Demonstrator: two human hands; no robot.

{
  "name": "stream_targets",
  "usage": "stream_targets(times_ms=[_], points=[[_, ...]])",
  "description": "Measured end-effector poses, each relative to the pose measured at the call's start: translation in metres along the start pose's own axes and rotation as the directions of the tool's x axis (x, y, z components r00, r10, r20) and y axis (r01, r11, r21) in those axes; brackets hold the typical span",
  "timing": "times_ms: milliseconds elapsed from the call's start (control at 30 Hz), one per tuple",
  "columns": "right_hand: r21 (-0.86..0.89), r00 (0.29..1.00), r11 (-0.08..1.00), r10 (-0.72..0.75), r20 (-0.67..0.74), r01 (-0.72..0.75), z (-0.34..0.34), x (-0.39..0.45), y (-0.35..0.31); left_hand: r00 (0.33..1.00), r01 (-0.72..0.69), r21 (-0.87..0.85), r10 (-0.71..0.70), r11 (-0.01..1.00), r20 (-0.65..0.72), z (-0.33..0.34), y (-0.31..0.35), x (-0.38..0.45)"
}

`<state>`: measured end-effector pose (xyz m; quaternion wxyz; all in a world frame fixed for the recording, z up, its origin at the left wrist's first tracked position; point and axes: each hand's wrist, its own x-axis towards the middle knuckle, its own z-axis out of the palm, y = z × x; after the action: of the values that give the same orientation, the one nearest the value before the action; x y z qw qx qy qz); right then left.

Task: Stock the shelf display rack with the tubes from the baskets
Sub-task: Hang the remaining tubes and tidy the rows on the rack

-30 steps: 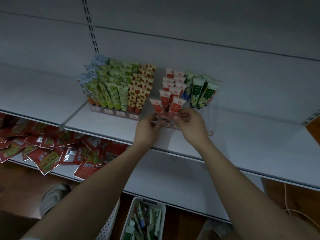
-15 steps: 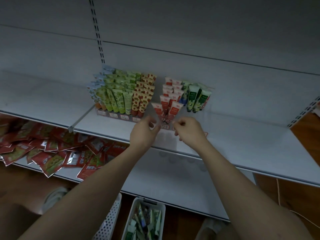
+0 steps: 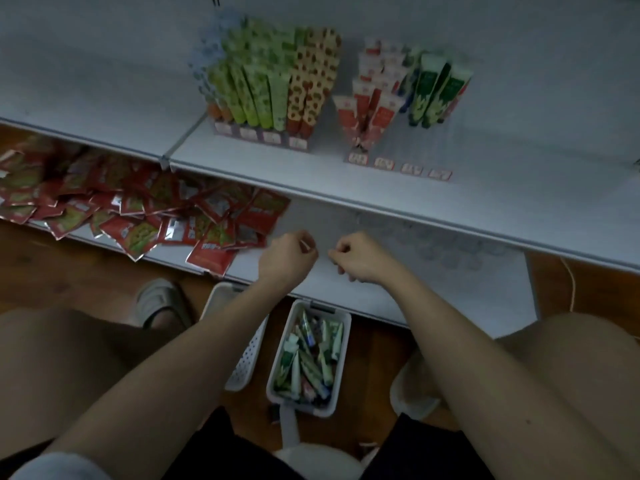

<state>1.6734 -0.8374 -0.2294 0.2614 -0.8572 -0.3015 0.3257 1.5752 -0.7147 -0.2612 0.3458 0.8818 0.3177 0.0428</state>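
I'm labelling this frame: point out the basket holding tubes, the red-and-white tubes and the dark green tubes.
basket of tubes (image 3: 340,319), head view, right rim.
red-and-white tubes (image 3: 383,116), head view, front tube's body.
dark green tubes (image 3: 426,95), head view, front tube's body.

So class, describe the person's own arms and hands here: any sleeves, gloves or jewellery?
Both forearms are bare to the elbow, with no sleeves in view. The left hand and right hand wear no gloves, and no rings, watch or wristband can be seen.
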Motion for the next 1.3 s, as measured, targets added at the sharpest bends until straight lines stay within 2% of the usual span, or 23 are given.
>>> stream_targets(times_ms=[100, 200, 400, 467, 600, 667, 733, 867, 933, 1000, 1133, 1200, 1300], points=[[0.023, 0.985, 0.989, 0.143, 0.099, -0.146, 0.046, 0.007, 0.036, 0.984, 0.139, 0.046, -0.143, 0.989, 0.110, 0.035, -0.034, -0.010], [0.030, 0.950, 0.962, 0.264, 0.165, -0.273, 0.091, 0.015, 0.075, 0.927, 0.279, 0.103, -0.296, 0.955, 0.231, 0.071, -0.070, -0.020], [-0.036, 0.835, 0.899, 0.420, 0.355, -0.437, 0.166, 0.022, 0.139, 0.683, 0.477, 0.302, -0.565, 0.825, 0.464, 0.144, -0.131, -0.055], [-0.088, 0.802, 0.897, 0.429, 0.416, -0.433, 0.188, 0.021, 0.155, 0.645, 0.479, 0.332, -0.583, 0.812, 0.494, 0.161, -0.142, -0.064], [-0.161, 0.807, 0.906, 0.421, 0.413, -0.391, 0.230, 0.020, 0.177, 0.622, 0.581, 0.291, -0.645, 0.760, 0.443, 0.196, -0.160, -0.070], [-0.153, 0.867, 0.903, 0.429, 0.253, -0.402, 0.242, 0.022, 0.177, 0.607, 0.642, 0.259, -0.684, 0.722, 0.405, 0.213, -0.160, -0.070], [-0.062, 0.912, 0.916, 0.400, 0.088, -0.395, 0.246, 0.029, 0.175, 0.580, 0.671, 0.259, -0.709, 0.695, 0.400, 0.227, -0.154, -0.071], [0.062, 0.941, 0.942, 0.332, -0.058, -0.329, 0.231, 0.061, 0.167, 0.520, 0.716, 0.233, -0.725, 0.658, 0.451, 0.249, -0.136, -0.064], [0.009, 0.962, 0.963, 0.268, -0.047, -0.268, 0.227, 0.082, 0.168, 0.511, 0.736, 0.215, -0.736, 0.642, 0.444, 0.255, -0.135, -0.058], [-0.067, 0.970, 0.969, 0.240, 0.041, -0.237, 0.232, 0.101, 0.174, 0.505, 0.767, 0.173, -0.748, 0.617, 0.430, 0.258, -0.140, -0.056], [-0.220, 0.938, 0.941, 0.297, 0.176, -0.257, 0.246, 0.124, 0.182, 0.491, 0.815, 0.088, -0.763, 0.573, 0.421, 0.263, -0.140, -0.059], [-0.232, 0.919, 0.931, 0.331, 0.214, -0.281, 0.248, 0.130, 0.183, 0.484, 0.832, 0.046, -0.764, 0.553, 0.427, 0.267, -0.137, -0.062], [-0.173, 0.901, 0.937, 0.341, 0.267, -0.303, 0.251, 0.134, 0.183, 0.510, 0.810, 0.040, -0.737, 0.585, 0.444, 0.269, -0.141, -0.062]])
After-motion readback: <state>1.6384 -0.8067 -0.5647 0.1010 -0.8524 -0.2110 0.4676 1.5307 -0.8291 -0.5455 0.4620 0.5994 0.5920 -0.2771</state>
